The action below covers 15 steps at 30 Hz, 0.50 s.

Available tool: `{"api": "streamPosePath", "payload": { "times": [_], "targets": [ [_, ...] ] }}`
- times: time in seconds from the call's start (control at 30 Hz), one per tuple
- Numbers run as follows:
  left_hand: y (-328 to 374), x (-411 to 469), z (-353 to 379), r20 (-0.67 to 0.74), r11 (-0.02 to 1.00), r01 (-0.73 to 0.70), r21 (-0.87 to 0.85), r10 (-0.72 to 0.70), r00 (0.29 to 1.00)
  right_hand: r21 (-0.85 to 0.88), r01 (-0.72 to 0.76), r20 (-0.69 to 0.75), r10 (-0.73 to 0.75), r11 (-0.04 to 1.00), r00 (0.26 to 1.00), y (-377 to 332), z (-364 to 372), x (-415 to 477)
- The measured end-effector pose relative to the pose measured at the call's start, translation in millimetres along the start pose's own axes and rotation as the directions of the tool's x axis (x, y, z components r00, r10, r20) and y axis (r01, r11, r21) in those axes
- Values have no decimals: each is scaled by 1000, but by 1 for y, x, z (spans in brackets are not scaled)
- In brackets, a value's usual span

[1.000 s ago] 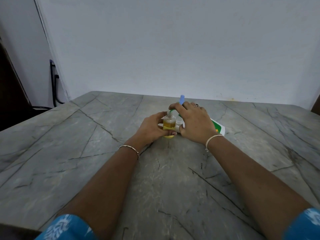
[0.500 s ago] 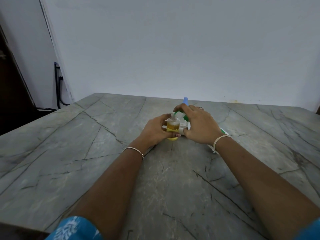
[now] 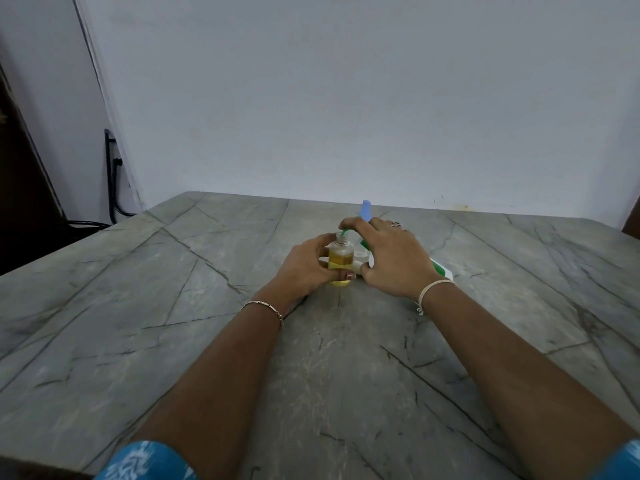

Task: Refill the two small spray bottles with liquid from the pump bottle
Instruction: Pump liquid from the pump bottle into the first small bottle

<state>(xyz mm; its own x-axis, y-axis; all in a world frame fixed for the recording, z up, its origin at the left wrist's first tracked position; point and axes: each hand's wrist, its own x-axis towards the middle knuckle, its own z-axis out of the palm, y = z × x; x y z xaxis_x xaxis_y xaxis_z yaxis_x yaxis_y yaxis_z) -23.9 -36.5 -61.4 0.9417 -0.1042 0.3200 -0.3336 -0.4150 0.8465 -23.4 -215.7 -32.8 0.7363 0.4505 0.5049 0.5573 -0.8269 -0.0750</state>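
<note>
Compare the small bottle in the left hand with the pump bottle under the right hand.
The small spray bottle is clear and shows yellow liquid; the pump bottle is opaque white and green. The small spray bottle stands upright; the pump bottle is tipped toward it. The left hand grips the small spray bottle; the right hand covers most of the pump bottle. Shared: each is held, and they meet at the green spout.

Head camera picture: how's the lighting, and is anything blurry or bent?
Head view: soft, dim, bluish light, no glare or hard shadows on the table; wide-angle lens stretches the table's near corners; the small bottle in the left hand looks slightly soft.
</note>
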Motion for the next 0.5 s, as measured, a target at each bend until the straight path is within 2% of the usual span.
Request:
{"api": "streamPosePath", "payload": {
  "times": [0.5],
  "targets": [
    [0, 0, 0, 11, 1000, 28, -3, -28, 1000, 6, 2, -24, -2, 1000, 1000, 0, 3, 2]
  ]
}}
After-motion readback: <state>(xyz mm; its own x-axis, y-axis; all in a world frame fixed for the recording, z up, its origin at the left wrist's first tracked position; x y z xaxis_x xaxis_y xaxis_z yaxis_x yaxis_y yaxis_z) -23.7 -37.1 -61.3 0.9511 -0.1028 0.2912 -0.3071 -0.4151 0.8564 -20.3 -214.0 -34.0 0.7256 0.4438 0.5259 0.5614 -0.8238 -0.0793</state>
